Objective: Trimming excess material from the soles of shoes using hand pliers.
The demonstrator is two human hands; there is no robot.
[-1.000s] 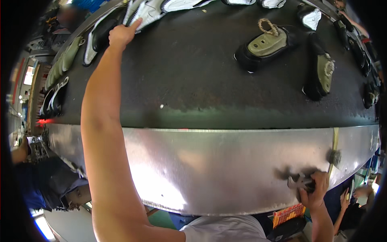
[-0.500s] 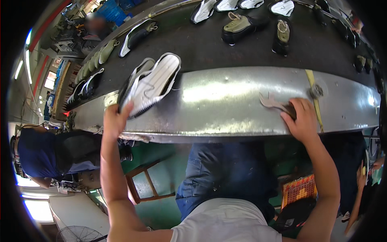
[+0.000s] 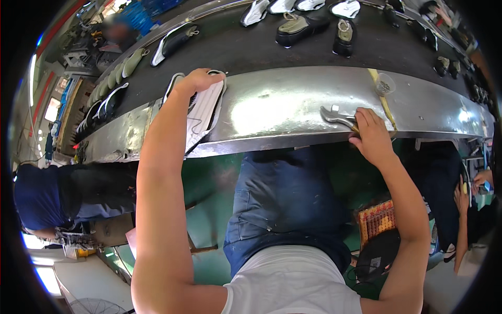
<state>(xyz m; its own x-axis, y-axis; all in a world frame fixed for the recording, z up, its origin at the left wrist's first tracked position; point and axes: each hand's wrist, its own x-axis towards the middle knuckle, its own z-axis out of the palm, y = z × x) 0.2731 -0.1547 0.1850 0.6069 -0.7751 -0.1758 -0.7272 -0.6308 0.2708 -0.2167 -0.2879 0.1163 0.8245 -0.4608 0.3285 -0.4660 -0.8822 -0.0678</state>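
Observation:
At the left of the metal ledge lies a shoe upper point(image 3: 203, 111) with its white underside facing up and loose string across it. My left hand point(image 3: 203, 80) is closed over its far end, thumb on the white underside; the other fingers are partly hidden. In my right hand point(image 3: 372, 135) are metal lasting pincers point(image 3: 339, 117), their curved head pointing left just over the ledge. The fingers wrap round the handle.
A metal ledge point(image 3: 272, 102) fronts a dark conveyor belt point(image 3: 251, 55). Beyond are a dark shoe with green top point(image 3: 300, 30), another point(image 3: 344, 37) and several white-bottomed uppers. A round container point(image 3: 385, 83) of small bits sits by a yellow strap. People stand at both sides.
My left hand has moved from the near end of the shoe upper to its far end. The upper now lies nearer me. My right hand still holds the pincers.

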